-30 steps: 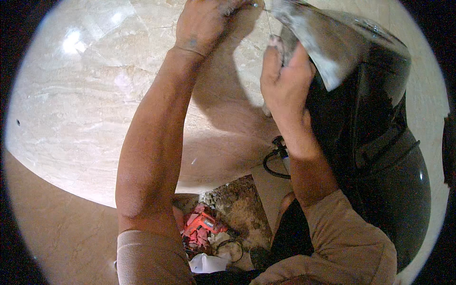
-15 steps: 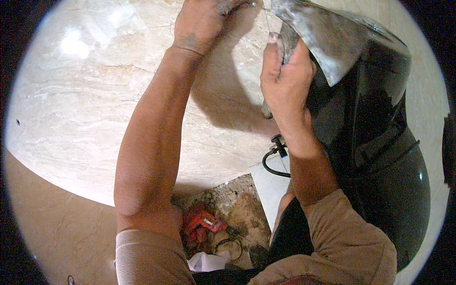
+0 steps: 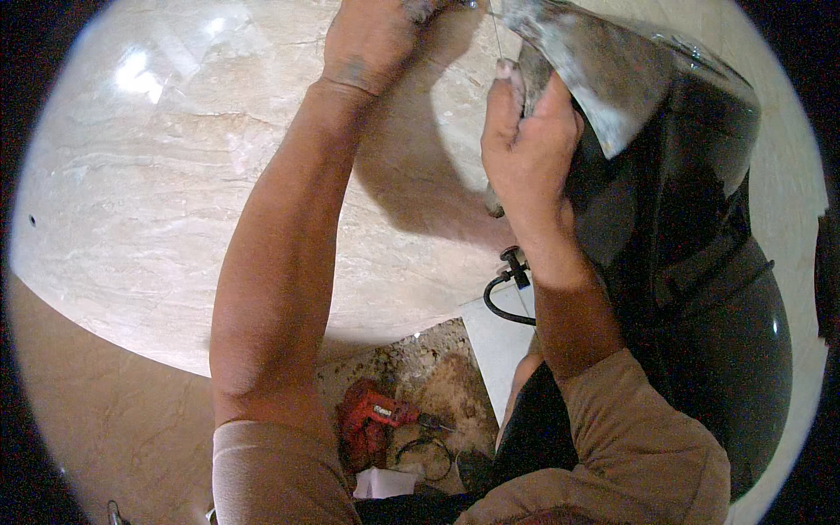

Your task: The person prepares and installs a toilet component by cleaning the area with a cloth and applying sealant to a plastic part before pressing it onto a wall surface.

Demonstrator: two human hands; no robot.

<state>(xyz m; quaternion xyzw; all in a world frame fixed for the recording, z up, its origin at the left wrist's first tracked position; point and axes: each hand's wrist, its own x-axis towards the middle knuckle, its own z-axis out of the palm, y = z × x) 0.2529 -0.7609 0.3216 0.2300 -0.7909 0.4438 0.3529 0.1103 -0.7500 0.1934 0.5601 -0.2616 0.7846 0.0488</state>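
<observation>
My left hand is at the top edge, over the marbled beige wall tile. Its fingers are curled and partly cut off, beside a small shiny metal piece. My right hand is closed round a dirty grey handle-like piece, whose other end sticks out below the fist. A thin wire or line runs from near the left fingers down to the right thumb. Beside the right fist is a grey, blotchy, angular surface on a large glossy black fixture.
A black valve with a hose sits by my right forearm. Below lie a red power drill, a cable loop and a white piece on rough, broken ground. Brown floor tile spreads at lower left.
Both hands keep nearly the same hold, with the left shifted very slightly right. The view has moved a little, so more of the red drill shows.
</observation>
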